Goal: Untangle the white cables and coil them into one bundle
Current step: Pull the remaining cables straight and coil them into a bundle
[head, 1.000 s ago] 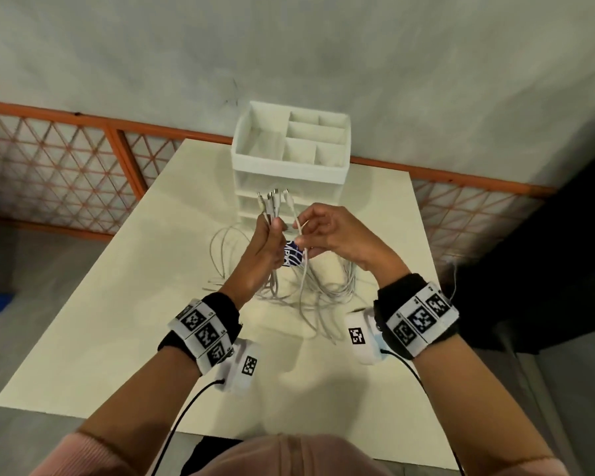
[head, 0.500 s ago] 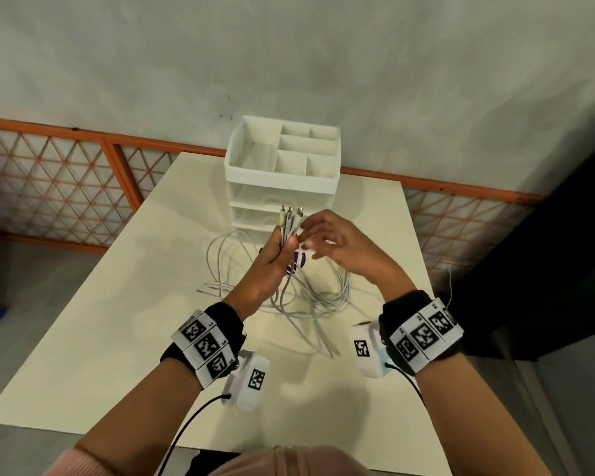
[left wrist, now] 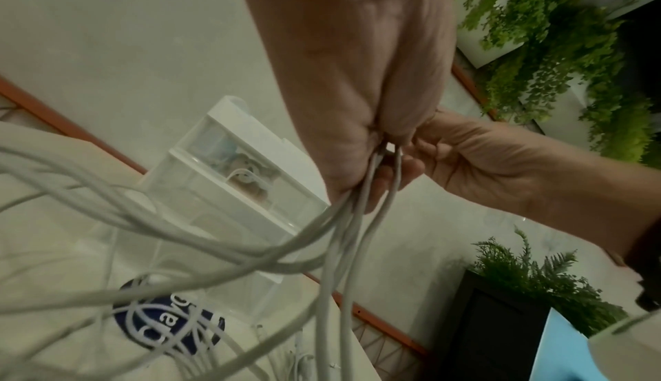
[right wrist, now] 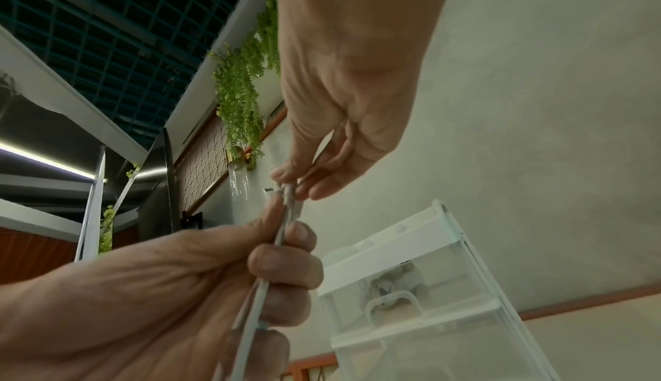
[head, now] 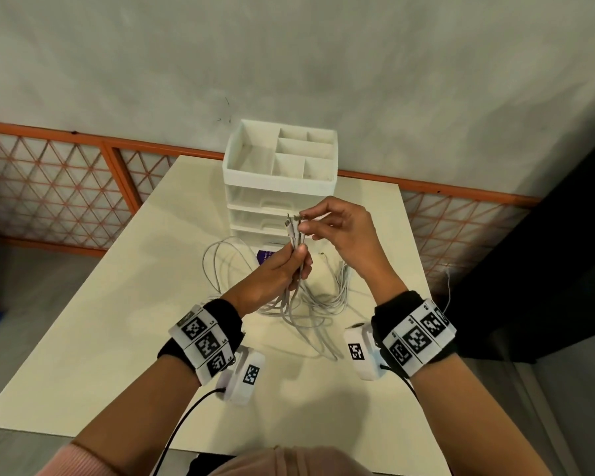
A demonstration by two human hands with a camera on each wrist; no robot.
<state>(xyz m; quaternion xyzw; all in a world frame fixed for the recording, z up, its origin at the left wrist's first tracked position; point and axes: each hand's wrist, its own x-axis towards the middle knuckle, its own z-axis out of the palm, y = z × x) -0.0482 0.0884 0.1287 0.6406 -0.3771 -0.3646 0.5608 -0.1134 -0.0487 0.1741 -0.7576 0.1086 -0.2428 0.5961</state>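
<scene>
Fingers of my left hand (head: pixel 282 269) curl round the gathered white cables (head: pixel 298 297) just below their plugs, while my right hand (head: pixel 340 228) pinches the plug tips (head: pixel 294 219) level. Below my grip the cables hang in loose loops onto the table (head: pixel 100 338), toward its far edge, in front of the white drawer organizer (head: pixel 279 180). I judge I'm aligning ends; next comes winding the slack into one coil without letting plugs slip.
</scene>
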